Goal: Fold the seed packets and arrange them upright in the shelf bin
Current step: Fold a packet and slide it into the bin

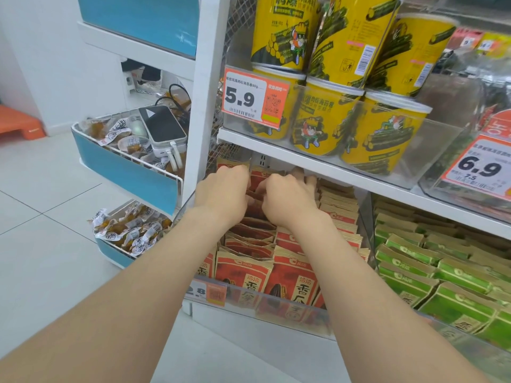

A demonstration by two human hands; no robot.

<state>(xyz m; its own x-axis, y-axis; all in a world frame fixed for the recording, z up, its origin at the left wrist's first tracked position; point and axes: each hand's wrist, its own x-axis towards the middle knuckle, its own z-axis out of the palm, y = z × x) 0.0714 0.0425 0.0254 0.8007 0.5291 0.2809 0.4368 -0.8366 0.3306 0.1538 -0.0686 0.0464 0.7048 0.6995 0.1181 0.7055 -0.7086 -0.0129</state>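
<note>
White shop shelving stands on a pale tiled floor [55, 258]. The red seed packets [249, 246] stand upright in rows inside the clear shelf bin [279, 306] on the lower shelf, at 6 o'clock from the hands. Both hands reach to the rear of this bin. The left hand [221, 194] has its fingers curled over packet tops. The right hand [287, 200] is just beside it at 3 o'clock, fingers bent, pinching a packet between the two hands. Tan-topped packets [337, 205] lie at 3 o'clock from the right hand. Green packets [431, 269] fill the next bin at 4 o'clock. Yellow tubs [326, 120] occupy the upper shelf at 12 o'clock, with a 5.9 price tag [254, 96] in front of them and a 6.9 price tag [481, 167] at 2 o'clock. A wire basket [110, 161] of wrapped snacks at 10 o'clock carries a dark device [163, 125].
</note>
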